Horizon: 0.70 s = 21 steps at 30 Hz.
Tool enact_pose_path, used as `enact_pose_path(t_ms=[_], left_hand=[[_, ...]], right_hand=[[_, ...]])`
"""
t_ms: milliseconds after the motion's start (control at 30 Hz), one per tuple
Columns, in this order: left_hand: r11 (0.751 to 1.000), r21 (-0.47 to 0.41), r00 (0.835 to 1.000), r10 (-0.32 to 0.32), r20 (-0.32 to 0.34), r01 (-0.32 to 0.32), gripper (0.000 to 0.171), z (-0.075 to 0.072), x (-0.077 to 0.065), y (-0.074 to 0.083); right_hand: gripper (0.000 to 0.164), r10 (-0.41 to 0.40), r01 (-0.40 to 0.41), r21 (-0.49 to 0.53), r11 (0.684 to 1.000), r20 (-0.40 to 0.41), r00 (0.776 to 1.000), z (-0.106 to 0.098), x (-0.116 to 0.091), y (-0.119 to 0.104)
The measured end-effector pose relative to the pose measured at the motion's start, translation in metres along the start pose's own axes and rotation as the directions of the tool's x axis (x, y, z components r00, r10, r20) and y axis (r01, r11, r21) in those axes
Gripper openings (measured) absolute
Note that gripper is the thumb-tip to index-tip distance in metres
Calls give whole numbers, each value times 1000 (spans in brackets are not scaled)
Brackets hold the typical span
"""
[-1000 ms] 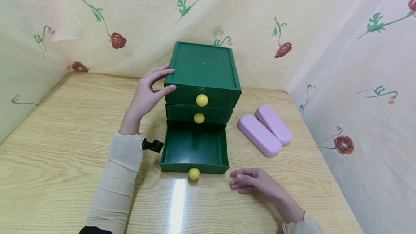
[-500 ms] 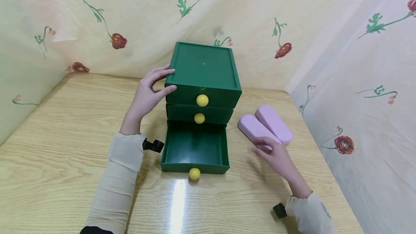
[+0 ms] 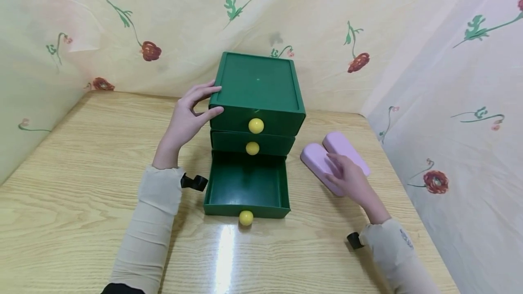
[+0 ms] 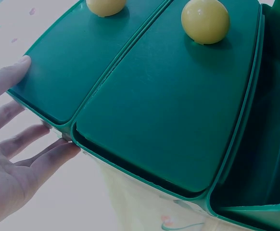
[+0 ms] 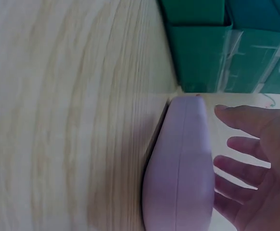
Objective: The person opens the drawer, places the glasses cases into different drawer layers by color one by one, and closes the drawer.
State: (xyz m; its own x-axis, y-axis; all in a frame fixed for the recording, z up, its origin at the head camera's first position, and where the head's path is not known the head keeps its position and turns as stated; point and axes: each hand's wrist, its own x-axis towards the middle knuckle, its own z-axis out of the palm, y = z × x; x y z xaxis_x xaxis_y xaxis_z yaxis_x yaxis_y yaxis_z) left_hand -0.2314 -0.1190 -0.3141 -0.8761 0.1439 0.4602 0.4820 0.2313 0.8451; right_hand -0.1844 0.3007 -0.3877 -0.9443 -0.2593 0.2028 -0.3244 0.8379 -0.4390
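Note:
A green drawer cabinet with yellow knobs stands at the centre. Its bottom drawer is pulled out and shows a bare floor; the upper two are closed. My left hand rests at the cabinet's upper left, thumb on the front edge, fingers spread along the side. Two pale purple, long cases with rounded ends lie to the right. My right hand hovers over the nearer case, fingers loosely bent and apart. In the right wrist view, a seam runs along this case. The farther case is partly hidden by the hand.
The wooden table carries everything. A flowered cloth hangs behind the cabinet and along the sides. The bottom drawer's front, with its yellow knob, juts toward me between my arms.
My right hand has moved from beside the open drawer, up and to the right, to the nearer purple case. My left hand stays at the cabinet; the cases have not moved.

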Motion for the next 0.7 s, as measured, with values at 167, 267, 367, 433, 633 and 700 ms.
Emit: enact_pose_path(t_ms=[167,267,367,433,633,700], left_hand=[[1000,-12,1000,3,1,-3,44,0,0,-1],[1000,-20,1000,3,3,-3,44,0,0,-1],[1000,-21,1000,4,3,-4,44,0,0,-1],[1000,-17,1000,4,3,-4,44,0,0,-1],[1000,-16,1000,10,2,-10,44,1,0,-2],[1000,-14,1000,11,1,-11,44,1,0,-2]], right_hand=[[58,16,-13,-40,999,60,998,2,6,8],[56,7,-3,-55,998,71,997,3,7,10],[55,6,0,-69,998,83,997,3,8,10],[53,4,3,-83,997,89,996,4,7,9],[53,-34,46,-94,995,126,991,5,2,7],[56,-50,66,-106,992,148,988,5,1,6]])
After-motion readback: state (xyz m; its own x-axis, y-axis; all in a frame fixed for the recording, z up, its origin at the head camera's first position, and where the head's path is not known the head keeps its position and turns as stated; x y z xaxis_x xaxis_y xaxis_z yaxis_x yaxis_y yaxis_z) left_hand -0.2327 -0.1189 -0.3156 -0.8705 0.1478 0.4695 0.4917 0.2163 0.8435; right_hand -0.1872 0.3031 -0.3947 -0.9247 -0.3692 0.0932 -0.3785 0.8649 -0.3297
